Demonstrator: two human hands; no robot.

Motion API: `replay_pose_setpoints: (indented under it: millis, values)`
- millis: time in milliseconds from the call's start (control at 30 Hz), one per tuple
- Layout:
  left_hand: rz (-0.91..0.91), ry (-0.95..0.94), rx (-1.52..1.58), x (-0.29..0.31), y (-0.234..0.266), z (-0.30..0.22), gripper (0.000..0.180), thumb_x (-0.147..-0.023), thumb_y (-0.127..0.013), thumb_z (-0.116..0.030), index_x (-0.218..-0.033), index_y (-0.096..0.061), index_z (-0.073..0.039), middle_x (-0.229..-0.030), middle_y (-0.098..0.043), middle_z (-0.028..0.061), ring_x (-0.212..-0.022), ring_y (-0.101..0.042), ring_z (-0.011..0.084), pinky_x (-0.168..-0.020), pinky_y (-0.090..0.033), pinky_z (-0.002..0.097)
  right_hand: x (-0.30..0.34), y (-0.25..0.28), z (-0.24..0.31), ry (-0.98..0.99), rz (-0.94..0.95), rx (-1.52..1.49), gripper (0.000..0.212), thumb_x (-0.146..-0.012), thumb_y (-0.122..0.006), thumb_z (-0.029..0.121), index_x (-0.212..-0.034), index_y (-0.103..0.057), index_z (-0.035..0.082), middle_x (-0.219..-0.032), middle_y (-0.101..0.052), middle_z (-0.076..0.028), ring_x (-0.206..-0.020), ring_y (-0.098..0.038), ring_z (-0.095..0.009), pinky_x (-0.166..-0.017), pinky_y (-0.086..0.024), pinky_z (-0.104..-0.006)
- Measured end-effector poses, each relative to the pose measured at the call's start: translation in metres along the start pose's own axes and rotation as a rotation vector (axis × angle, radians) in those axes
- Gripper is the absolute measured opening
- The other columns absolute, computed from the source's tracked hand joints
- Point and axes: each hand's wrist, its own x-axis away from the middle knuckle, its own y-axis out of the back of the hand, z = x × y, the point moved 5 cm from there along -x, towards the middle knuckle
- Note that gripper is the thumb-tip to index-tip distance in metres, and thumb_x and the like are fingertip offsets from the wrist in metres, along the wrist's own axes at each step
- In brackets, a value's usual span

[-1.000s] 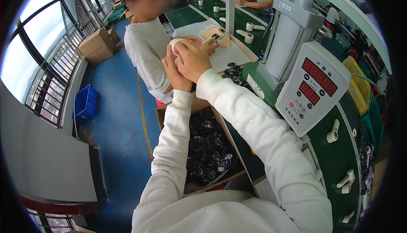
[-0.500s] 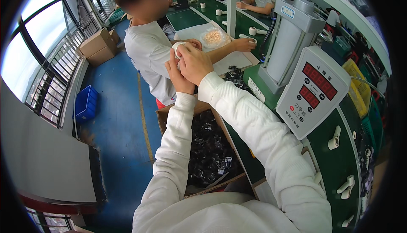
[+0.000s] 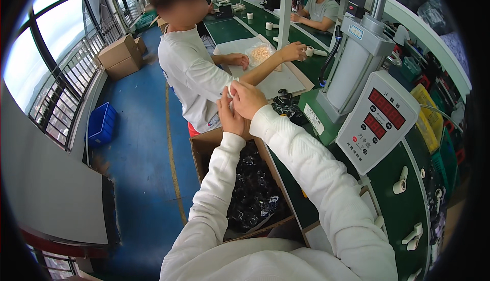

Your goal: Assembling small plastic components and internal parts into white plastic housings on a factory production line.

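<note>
We hold one white part [image 3: 231, 91] between two curled hands, our left hand [image 3: 233, 121] and right hand [image 3: 249, 100], near one box [image 3: 202, 151] of black pieces [image 3: 253, 191]. One press [image 3: 347, 66] stands on the table [image 3: 384, 186], one counter [image 3: 377, 121] beside it; one blue bin [image 3: 101, 125] sits left.
</note>
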Motion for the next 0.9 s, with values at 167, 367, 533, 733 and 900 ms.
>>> replay_pose_setpoints:
  millis: [167, 367, 533, 733, 900]
  values:
    - [0.083, 0.092, 0.080, 0.048, 0.000, 0.019, 0.053, -0.084, -0.048, 0.003, -0.136, -0.042, -0.005, -0.103, -0.050, 0.0132, -0.085, -0.052, 0.0250, -0.077, -0.045, 0.0318, 0.053, -0.025, -0.032, -0.301, 0.014, -0.598, 0.013, -0.077, -0.048, 0.000, -0.080, -0.059, 0.006, -0.072, -0.060, -0.006, -0.056, -0.051, -0.019, -0.049, -0.044, -0.0335]
    - [0.175, 0.216, 0.229, 0.096, -0.002, 0.037, 0.049, -0.086, -0.045, -0.001, -0.135, -0.043, -0.005, -0.111, -0.053, 0.0149, -0.091, -0.054, 0.0276, -0.081, -0.045, 0.0334, 0.167, -0.033, 0.011, -0.715, 0.385, -1.003, 0.020, -0.078, -0.048, 0.007, -0.063, -0.061, 0.003, -0.054, -0.053, -0.004, -0.036, -0.045, -0.014, -0.036, -0.034, -0.0220]
    - [0.388, 0.238, 0.179, 0.151, -0.013, 0.026, 0.048, -0.086, -0.044, -0.002, -0.133, -0.044, -0.006, -0.113, -0.056, 0.0151, -0.096, -0.056, 0.0282, -0.086, -0.045, 0.0352, 0.275, -0.039, 0.083, -0.497, 1.149, -1.061, 0.020, -0.078, -0.049, 0.011, -0.061, -0.058, 0.005, -0.054, -0.051, -0.002, -0.037, -0.044, -0.012, -0.038, -0.037, -0.0222]
    - [0.298, 0.555, 0.418, 0.178, -0.014, 0.045, 0.051, -0.083, -0.045, 0.000, -0.134, -0.043, -0.006, -0.110, -0.057, 0.0139, -0.093, -0.056, 0.0249, -0.085, -0.045, 0.0326, 0.346, -0.069, 0.077, -0.574, 1.226, -1.032, 0.021, -0.078, -0.048, 0.014, -0.060, -0.055, 0.006, -0.055, -0.049, -0.002, -0.038, -0.043, -0.015, -0.039, -0.039, -0.0257]
    - [0.254, 0.821, 0.400, 0.171, -0.015, 0.054, 0.059, -0.078, -0.052, 0.002, -0.135, -0.039, -0.005, -0.110, -0.056, 0.0156, -0.090, -0.055, 0.0212, -0.081, -0.046, 0.0297, 0.361, -0.069, 0.062, -0.741, 1.114, -1.115, 0.019, -0.078, -0.048, 0.014, -0.062, -0.055, 0.006, -0.055, -0.048, -0.003, -0.039, -0.044, -0.016, -0.040, -0.040, -0.0270]
